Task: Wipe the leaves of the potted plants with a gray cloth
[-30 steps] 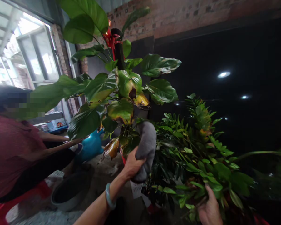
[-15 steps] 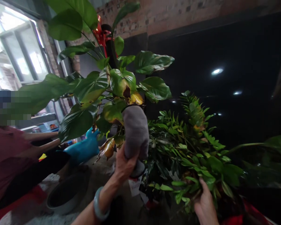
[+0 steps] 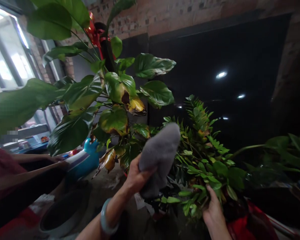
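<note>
My left hand (image 3: pixel 137 175), with a pale bangle on the wrist, is closed around a bunched grey cloth (image 3: pixel 162 150). The cloth is raised in front of the plants, blurred a little by motion. Low on the right, my right hand (image 3: pixel 214 210) grips leafy stems of a bushy green plant (image 3: pixel 198 156) with small glossy leaves; its fingertips are partly hidden among the foliage. Left of the cloth stands a tall large-leaved plant (image 3: pixel 118 86), some of its leaves yellow and brown, tied with a red ribbon (image 3: pixel 93 35) near the top of its dark pole.
At the left sits a person (image 3: pixel 2 176), hands by a blue-and-white rounded object (image 3: pixel 82 161). A dark round tub (image 3: pixel 62 211) stands on the floor below. Behind the plants is a glossy black panel (image 3: pixel 215 50). Something red (image 3: pixel 252 221) lies at the lower right.
My left hand has swung the grey cloth rightward, away from the large-leaved plant and toward the bushy one. My right hand stays on the stems. The view has shifted slightly right.
</note>
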{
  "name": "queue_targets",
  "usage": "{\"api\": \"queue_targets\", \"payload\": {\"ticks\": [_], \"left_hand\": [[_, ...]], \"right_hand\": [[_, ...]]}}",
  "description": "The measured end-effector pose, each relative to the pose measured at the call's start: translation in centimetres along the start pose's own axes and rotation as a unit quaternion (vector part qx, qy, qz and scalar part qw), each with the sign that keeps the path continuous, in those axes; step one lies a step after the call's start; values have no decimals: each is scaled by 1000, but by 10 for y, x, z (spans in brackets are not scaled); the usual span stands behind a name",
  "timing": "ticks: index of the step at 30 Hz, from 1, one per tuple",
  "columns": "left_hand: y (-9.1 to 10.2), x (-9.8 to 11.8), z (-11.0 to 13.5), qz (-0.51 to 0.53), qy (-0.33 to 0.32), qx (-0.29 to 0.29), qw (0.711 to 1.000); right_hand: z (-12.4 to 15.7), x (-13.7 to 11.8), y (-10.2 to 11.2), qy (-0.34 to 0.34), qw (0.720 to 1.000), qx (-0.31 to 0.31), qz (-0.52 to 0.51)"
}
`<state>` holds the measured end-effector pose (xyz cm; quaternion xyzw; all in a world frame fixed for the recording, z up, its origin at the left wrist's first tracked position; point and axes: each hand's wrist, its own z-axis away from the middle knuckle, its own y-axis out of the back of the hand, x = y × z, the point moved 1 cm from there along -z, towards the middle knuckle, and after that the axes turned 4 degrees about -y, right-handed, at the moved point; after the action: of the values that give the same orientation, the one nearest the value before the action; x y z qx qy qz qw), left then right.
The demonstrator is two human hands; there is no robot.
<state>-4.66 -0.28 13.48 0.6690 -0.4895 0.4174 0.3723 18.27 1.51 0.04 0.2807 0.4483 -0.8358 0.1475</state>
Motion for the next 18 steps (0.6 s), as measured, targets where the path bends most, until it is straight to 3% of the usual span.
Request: {"api": "queue_targets", "payload": {"ticks": [2,3,6,8,10,12,14,16,18], "left_hand": [[-19,-1,-21,40,-12,43,998],[-28,-8,-25,44,-12,35,998],[-37,-38,-9,-11,21,-112,993],[-26,-54,14,-55,66,-232,969],[-8,-57,31,-61,103,-291,949],[6,-44,33,-41,116,-285,951],[6,-21,19,-12,92,-233,968],[-10,0,-4,17,37,-164,986],[-39,11,-23,46,-13,-121,992]], "right_hand": [[1,0,-2,-7,1000,-6,8],[1,1,-3,-11,1000,-7,13],[2,0,-3,-23,999,-4,24],[3,-1,0,-28,999,0,28],[3,-5,5,-33,999,1,31],[3,-8,9,-32,999,4,30],[3,-11,12,-28,999,6,27],[2,-11,14,-23,999,8,27],[1,-9,13,-18,999,6,35]]}}
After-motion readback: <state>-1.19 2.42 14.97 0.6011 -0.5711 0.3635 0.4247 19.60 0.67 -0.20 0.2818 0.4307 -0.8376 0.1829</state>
